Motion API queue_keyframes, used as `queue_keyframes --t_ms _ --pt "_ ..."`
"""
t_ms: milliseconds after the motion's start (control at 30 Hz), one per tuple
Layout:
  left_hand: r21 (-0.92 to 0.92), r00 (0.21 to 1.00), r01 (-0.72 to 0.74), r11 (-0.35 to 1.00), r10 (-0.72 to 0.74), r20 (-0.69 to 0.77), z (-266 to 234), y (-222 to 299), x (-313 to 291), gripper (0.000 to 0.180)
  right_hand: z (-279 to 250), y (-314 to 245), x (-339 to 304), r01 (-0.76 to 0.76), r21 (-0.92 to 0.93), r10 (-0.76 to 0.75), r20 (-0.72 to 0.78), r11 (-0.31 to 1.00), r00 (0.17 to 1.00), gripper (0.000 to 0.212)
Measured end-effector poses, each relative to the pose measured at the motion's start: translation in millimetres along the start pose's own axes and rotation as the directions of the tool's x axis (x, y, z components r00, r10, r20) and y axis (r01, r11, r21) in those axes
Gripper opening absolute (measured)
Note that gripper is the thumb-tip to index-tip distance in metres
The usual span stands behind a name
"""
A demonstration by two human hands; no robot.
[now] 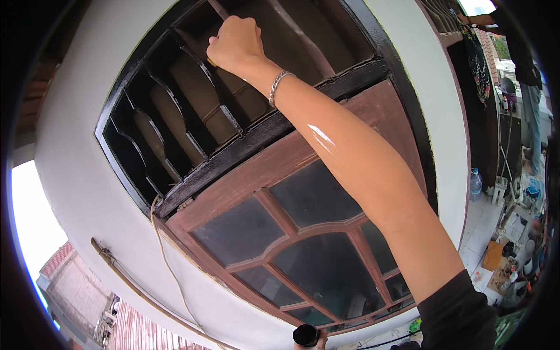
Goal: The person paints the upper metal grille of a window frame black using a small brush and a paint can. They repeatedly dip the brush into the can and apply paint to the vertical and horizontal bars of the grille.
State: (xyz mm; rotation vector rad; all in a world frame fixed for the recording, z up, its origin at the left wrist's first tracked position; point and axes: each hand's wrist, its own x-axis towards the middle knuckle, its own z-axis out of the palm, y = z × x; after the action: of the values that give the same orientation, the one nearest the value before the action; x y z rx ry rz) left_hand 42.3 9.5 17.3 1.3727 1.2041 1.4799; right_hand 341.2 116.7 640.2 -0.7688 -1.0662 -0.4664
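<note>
My right hand point(236, 44) is raised to the slatted vent point(192, 111) above a window, its fingers curled into a fist. A small yellow bit shows below that fist; the rest of what it grips is hidden. Glossy black coats the vent's left slats and its frame point(268, 129), while slats to the right look brown. At the bottom edge, my left hand point(322, 339) is wrapped round a small round container with a black top point(305, 335). Only some of its fingers show. White smears mark my right forearm, and a chain bracelet circles the wrist.
Below the vent is a brown wooden window point(321, 262) with dark panes. A pale cable point(169, 256) and a long pole point(140, 291) run along the white wall point(76, 175). At right, another person point(528, 76) stands near a cluttered tiled floor with a water bottle point(476, 184).
</note>
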Motion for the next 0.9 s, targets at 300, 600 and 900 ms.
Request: queue_keyframes --t_ms 300,600,900 --pt "-0.006 1.0 0.011 1.0 -0.011 -0.007 4 7 -2 0.039 -11 5 -10 0.004 -0.041 -0.005 -0.014 0.999 1.0 0.03" --pt "-0.016 0.999 0.024 1.0 -0.023 0.034 4 7 -7 0.038 -67 13 -56 0.145 -0.101 -0.157 -0.125 0.984 0.98 0.029" --pt "-0.018 0.991 0.085 0.996 -0.082 0.11 20 10 -10 0.038 -229 3 -314 -0.23 0.208 0.283 -0.274 0.95 0.919 0.028"
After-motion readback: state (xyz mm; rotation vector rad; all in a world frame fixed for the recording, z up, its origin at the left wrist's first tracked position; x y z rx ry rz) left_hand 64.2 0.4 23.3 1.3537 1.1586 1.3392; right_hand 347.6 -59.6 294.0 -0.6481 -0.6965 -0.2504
